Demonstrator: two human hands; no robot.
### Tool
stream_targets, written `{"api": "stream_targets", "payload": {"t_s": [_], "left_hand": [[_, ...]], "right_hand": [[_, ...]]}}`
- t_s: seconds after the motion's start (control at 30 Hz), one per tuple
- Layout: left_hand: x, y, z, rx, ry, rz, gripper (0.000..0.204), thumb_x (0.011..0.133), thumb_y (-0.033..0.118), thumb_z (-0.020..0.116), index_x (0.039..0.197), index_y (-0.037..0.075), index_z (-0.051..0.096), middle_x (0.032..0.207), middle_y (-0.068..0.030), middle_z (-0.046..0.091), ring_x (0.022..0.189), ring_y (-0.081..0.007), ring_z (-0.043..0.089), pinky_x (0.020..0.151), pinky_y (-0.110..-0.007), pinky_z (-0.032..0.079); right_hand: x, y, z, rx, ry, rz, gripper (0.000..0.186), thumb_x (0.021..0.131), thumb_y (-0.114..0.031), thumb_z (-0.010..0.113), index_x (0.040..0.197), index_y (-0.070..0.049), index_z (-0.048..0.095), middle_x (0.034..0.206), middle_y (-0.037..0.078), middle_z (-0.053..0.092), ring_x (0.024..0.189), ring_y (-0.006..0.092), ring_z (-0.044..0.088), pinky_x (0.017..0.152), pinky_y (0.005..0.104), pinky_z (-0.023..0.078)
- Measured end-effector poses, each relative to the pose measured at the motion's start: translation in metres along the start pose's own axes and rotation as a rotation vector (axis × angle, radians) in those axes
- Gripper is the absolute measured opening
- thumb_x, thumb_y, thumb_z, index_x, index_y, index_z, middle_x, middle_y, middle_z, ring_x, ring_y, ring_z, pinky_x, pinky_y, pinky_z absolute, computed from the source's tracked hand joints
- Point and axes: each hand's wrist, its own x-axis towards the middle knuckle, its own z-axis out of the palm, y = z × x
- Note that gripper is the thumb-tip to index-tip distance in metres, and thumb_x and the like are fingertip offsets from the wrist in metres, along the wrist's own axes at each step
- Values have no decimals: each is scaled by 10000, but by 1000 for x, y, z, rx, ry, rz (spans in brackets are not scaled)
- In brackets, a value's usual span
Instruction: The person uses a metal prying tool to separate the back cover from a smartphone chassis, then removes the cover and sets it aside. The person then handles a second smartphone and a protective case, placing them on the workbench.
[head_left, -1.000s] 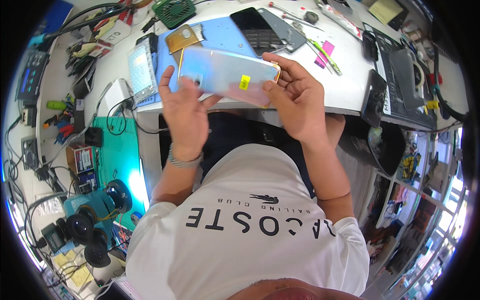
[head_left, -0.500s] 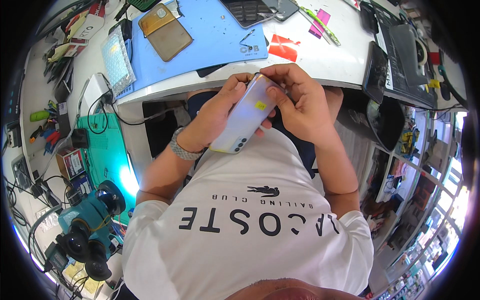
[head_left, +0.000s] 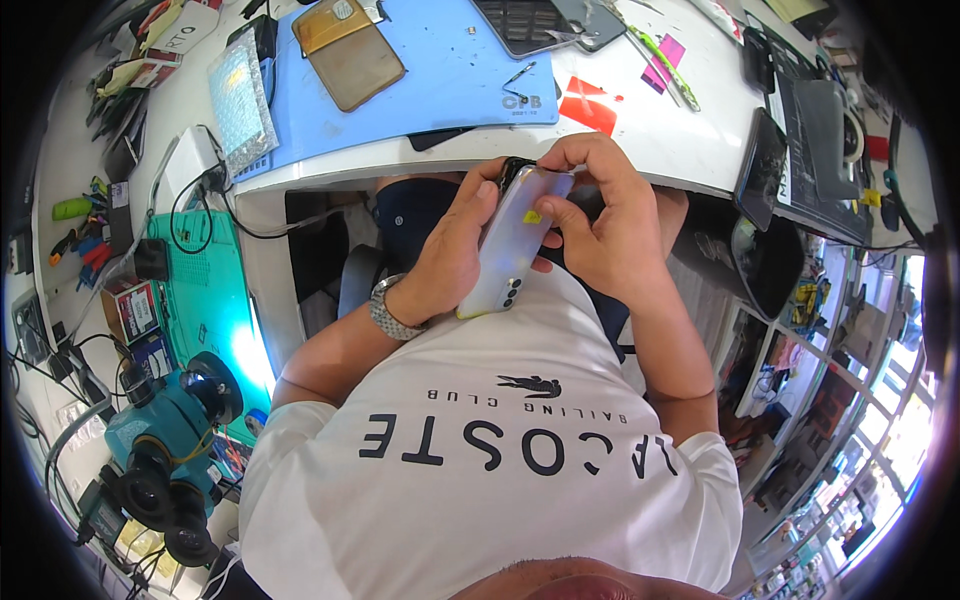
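In front of my shirt, over my lap, both hands hold a smartphone (head_left: 508,240), its pale silvery-violet back facing up. It carries a small yellow sticker and a row of camera lenses near its lower end. My left hand (head_left: 452,248) is closed along the left side, with a metal-banded watch (head_left: 388,308) on that wrist. My right hand (head_left: 610,215) grips the upper right, thumb on the back and index finger at the top edge. A dark strip (head_left: 513,172) shows beside the upper left of the back; whether the back panel is loose I cannot tell.
The white desk's edge (head_left: 660,178) lies just beyond my hands. On it are a blue mat (head_left: 440,90), a brown phone case (head_left: 350,60), a bubble-wrap pouch (head_left: 240,105) and a red film piece (head_left: 590,105). A teal microscope (head_left: 165,440) stands at lower left, beside a green mat (head_left: 205,300).
The phone has turned more onto its side, and a dark strip now shows at its upper left. Both hands keep their hold. The whole view has shifted slightly.
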Motion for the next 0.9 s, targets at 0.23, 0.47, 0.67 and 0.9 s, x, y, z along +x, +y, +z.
{"api": "stream_targets", "payload": {"t_s": [0.23,0.47,0.67,0.9], "left_hand": [[-4,3,-13,150,5,115,521,1162,389,311,1611,127,282,1455,-131,525,1164,-222,659,942,-398,595],[-8,2,-44,423,19,292,418,1142,182,437,1544,66,451,1394,-58,553,1104,-86,572,965,-241,462],[-14,16,-49,336,42,268,358,1112,116,513,1449,11,573,1252,-31,653,1079,-57,570,953,-234,469],[-12,19,-53,340,132,317,307,1086,72,578,1370,-15,656,1281,-75,706,1143,-90,630,997,-263,508]], "right_hand": [[4,1,8,-4,-41,27,360,782,90,764,1097,-40,649,1052,139,668,926,329,661,807,395,532],[6,-7,16,-93,-52,-47,359,780,130,733,1088,-31,647,1025,143,653,909,340,653,761,391,532],[9,-9,20,-140,-74,-103,364,764,130,733,1083,-24,647,1008,146,643,940,354,624,793,423,520],[11,-10,23,-148,-68,-155,356,750,142,724,1061,-16,649,1002,149,640,959,372,614,815,441,515]]}}
